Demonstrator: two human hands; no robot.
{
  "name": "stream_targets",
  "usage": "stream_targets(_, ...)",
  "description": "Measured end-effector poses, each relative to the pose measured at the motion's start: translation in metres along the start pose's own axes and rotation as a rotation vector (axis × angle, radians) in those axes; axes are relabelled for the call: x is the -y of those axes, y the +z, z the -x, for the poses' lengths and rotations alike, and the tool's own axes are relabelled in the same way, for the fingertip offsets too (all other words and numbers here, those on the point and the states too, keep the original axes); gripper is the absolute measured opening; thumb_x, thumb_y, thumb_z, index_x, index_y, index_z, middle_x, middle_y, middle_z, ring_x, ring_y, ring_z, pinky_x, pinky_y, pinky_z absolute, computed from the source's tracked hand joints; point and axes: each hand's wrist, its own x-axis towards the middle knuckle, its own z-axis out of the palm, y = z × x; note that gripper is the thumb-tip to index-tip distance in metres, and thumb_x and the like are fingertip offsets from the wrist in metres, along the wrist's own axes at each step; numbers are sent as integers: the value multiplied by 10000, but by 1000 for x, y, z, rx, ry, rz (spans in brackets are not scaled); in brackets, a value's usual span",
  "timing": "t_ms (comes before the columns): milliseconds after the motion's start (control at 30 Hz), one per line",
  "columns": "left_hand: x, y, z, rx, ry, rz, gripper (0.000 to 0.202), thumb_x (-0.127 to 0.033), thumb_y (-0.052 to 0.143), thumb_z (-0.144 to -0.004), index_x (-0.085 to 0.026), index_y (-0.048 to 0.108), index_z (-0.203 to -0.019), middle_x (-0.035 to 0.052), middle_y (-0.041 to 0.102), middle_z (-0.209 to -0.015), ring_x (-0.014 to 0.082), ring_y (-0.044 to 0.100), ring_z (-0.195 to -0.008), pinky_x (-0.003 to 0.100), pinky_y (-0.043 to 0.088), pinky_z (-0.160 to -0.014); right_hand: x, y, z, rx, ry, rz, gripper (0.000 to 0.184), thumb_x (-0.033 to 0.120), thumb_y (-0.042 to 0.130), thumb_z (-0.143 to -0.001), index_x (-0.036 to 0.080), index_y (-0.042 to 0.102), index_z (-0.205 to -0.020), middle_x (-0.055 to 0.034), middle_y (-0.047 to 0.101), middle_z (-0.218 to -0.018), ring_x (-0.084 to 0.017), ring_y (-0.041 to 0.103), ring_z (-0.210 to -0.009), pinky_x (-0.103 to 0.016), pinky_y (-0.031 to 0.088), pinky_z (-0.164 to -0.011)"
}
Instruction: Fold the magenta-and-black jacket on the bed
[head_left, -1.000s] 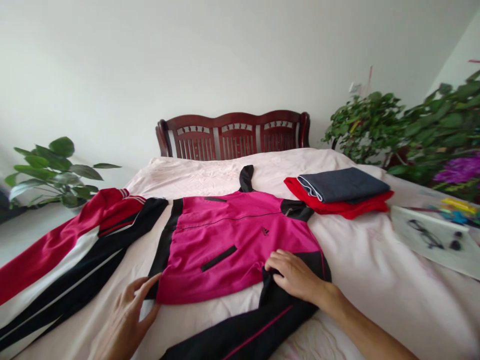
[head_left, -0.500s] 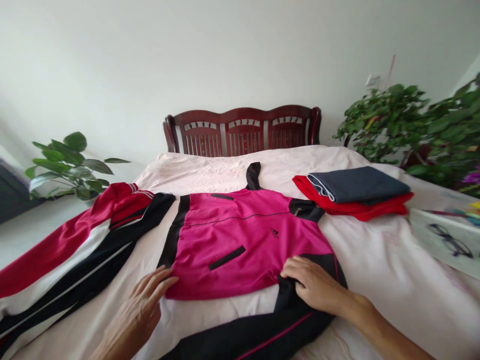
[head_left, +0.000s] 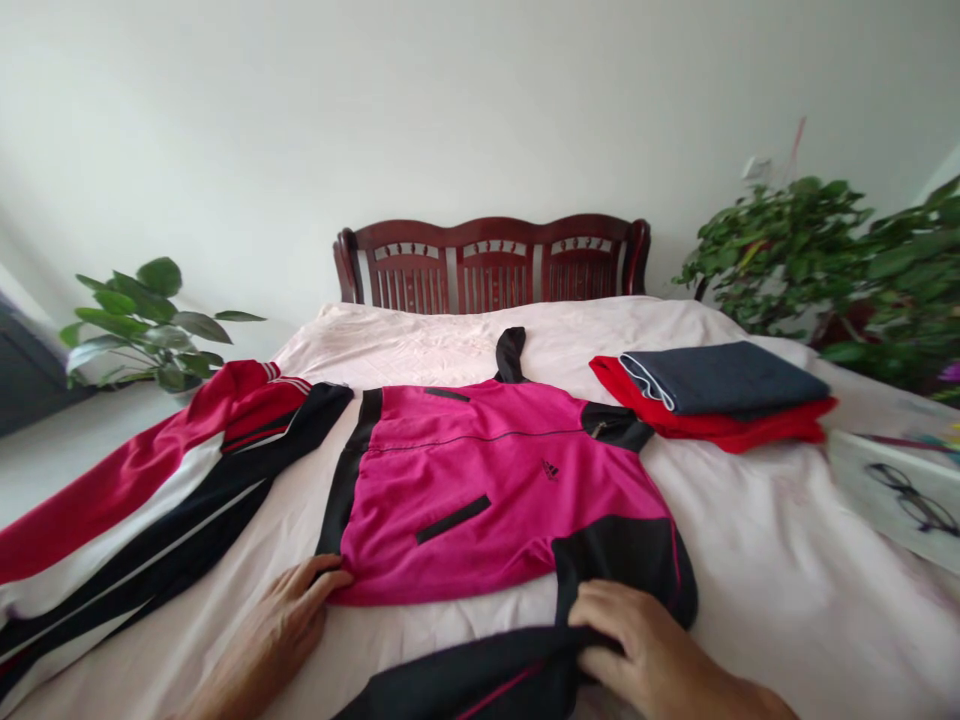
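A magenta and black zip jacket [head_left: 465,480] lies front up on the bed, its hem to the left and its collar to the right. My left hand [head_left: 281,620] is at the near corner of the black hem, thumb and fingers closed on the fabric. My right hand [head_left: 637,640] grips the near black sleeve [head_left: 457,680] below the shoulder, fingers wrapped round the cloth. That sleeve bends back to the left along the bottom of the view. The far sleeve [head_left: 511,352] points toward the headboard.
Red, white and black garments [head_left: 172,480] lie at the left on the pale bedsheet [head_left: 750,540]. To the right is a folded stack, dark grey cloth [head_left: 727,378] over red cloth [head_left: 750,428]. Eyeglasses [head_left: 911,495] rest farther right. Behind stands a wooden headboard [head_left: 491,262].
My right hand has moved down from the jacket's side near the underarm onto the near sleeve, lifting its fabric slightly. My left hand has shifted slightly lower at the hem corner.
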Motion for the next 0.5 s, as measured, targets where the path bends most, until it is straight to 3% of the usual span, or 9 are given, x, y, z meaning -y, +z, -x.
stream_targets(100, 6, 4, 0, -12, 6, 59, 430, -131, 488, -894, -343, 643, -1236, 33, 656, -1276, 198, 665, -1140, 288, 549, -979, -31, -34, -4, -398, 194, -432, 273, 427, 521, -903, 242, 651, -1056, -48, 720, -972, -232, 681, -914, -336, 536, -823)
stream_targets(167, 11, 6, 1, -29, 0, 98, 422, -149, 483, -907, -341, 637, -1251, 29, 668, -1266, 196, 667, -1142, 287, 543, -991, -64, -58, -2, -667, 323, -576, 413, 526, 476, -908, 235, 597, -1174, -76, 727, -1040, -255, 693, -963, -369, 551, -863)
stream_targets(233, 16, 8, 2, -52, -19, 130, 422, -168, 493, -907, -332, 630, -1270, 28, 690, -1233, 198, 678, -1123, 286, 545, -990, -98, -72, 6, -794, 469, -468, 456, 542, 507, -853, 207, 601, -1148, -115, 727, -1043, -298, 690, -1001, -418, 551, -893)
stream_targets(300, 21, 8, 4, -66, -43, 149, 419, -199, 517, -904, -326, 632, -1286, 32, 700, -1226, 204, 683, -1120, 280, 549, -984, -119, -74, 18, -846, 562, -156, 453, 499, 530, -791, 180, 626, -1098, -161, 716, -1055, -355, 675, -1027, -497, 531, -920)
stream_targets(367, 26, 6, 6, -68, -73, 143, 399, -245, 543, -905, -334, 651, -1279, 36, 686, -1266, 213, 683, -1133, 281, 555, -977, -118, -66, 30, -905, 485, 165, 453, 453, 503, -801, 169, 629, -1130, -189, 688, -1133, -382, 644, -1083, -554, 490, -967)
stream_targets(433, 30, 3, 8, -49, -106, 128, 380, -296, 566, -907, -354, 669, -1269, 39, 656, -1325, 224, 679, -1150, 289, 562, -968, -94, -51, 35, -916, 257, 357, 408, 388, 461, -875, 202, 614, -1204, -161, 673, -1195, -346, 623, -1132, -532, 467, -1008)
stream_targets(500, 35, 0, 7, -25, -123, 124, 364, -345, 578, -911, -367, 680, -1260, 42, 640, -1354, 235, 677, -1158, 296, 568, -958, -58, -35, 29, -784, 5, 449, 367, 283, 452, -915, 270, 608, -1246, -98, 693, -1186, -285, 627, -1137, -463, 476, -1011)
